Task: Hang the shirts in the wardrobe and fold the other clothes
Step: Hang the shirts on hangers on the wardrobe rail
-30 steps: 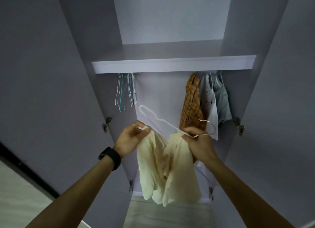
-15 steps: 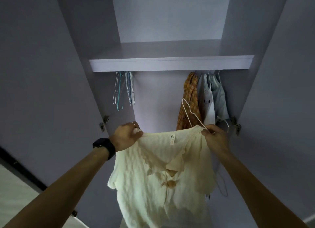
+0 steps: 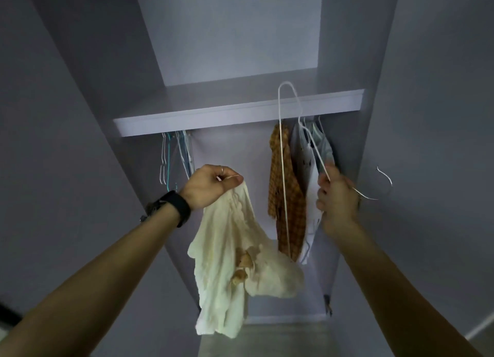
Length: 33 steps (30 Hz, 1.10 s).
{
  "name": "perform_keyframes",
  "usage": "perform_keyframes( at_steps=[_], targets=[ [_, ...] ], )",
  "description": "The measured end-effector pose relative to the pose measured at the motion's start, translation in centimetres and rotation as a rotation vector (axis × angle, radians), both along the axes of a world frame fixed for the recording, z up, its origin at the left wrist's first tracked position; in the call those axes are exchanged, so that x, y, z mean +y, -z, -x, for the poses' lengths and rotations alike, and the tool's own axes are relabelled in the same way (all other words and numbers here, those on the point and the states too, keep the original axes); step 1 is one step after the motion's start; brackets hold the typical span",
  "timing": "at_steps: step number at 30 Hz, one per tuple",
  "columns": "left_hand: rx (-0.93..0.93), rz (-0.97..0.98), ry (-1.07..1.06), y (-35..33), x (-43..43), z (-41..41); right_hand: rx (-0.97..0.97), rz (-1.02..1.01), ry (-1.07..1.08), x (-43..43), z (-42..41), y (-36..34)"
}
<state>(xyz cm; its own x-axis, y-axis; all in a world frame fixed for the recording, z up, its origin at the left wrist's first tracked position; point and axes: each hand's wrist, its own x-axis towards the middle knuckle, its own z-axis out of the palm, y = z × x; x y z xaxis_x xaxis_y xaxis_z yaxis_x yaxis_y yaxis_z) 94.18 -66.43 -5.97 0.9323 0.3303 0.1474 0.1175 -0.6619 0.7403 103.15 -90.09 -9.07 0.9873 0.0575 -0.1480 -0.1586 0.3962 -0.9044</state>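
Note:
My left hand (image 3: pixel 211 187) pinches the top of a cream shirt (image 3: pixel 230 252), which hangs crumpled below it in front of the open wardrobe. My right hand (image 3: pixel 335 196) grips a white wire hanger (image 3: pixel 282 153) near its neck. The hanger is tilted, one end pointing up past the shelf (image 3: pixel 235 113), and its hook (image 3: pixel 385 180) sticks out to the right. The hanger is outside the shirt. Behind my right hand an orange checked shirt (image 3: pixel 283 185) and two pale garments (image 3: pixel 310 156) hang under the shelf.
Several empty hangers (image 3: pixel 173 156) hang at the left under the shelf. The wardrobe doors (image 3: pixel 53 143) stand open on both sides. Pale floor (image 3: pixel 267 338) shows at the bottom. A black watch (image 3: pixel 173 207) sits on my left wrist.
The shirt was spread between both hands half a second ago. Now my right hand has let go of it and swung the hanger upright, and the shirt dangles from my left hand only.

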Motion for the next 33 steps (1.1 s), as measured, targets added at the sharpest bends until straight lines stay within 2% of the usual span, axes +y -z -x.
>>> perform_keyframes(
  at_steps=[3, 5, 11, 14, 20, 25, 29, 31, 33],
  targets=[
    [-0.009, 0.015, 0.008, -1.4, -0.4, -0.9, -0.012, -0.295, -0.06, 0.6, 1.0, -4.3],
    [-0.024, 0.008, 0.012, -2.5, -0.7, -1.2, -0.048, -0.4, -0.065, 1.4, 1.6, -5.8],
    [-0.089, 0.028, -0.003, -5.6, -0.4, -0.5, -0.15, -0.389, -0.009, 4.9, 2.3, -7.5],
    [-0.15, 0.114, -0.033, -7.1, -0.2, 0.6, -0.233, -0.285, 0.003, 6.7, 2.1, -5.9],
    [-0.249, 0.245, -0.146, -9.5, 2.3, 3.4, -0.401, 0.08, -0.088, 7.3, 1.0, -0.6],
    [-0.219, 0.157, -0.31, -8.1, 5.4, 5.5, -0.519, 0.299, -0.243, 6.1, -0.9, 0.2],
    [-0.208, 0.363, -0.26, -7.2, 4.0, 5.7, -0.414, 0.184, -0.155, 7.5, -1.6, -2.7],
    [-0.224, 0.435, -0.214, -7.7, 3.2, 5.2, -0.299, -0.027, -0.113, 8.7, -1.9, -3.8],
    [-0.234, 0.447, -0.168, -8.4, 2.5, 4.5, -0.231, -0.131, -0.095, 10.0, -1.0, -5.2]
  ],
)
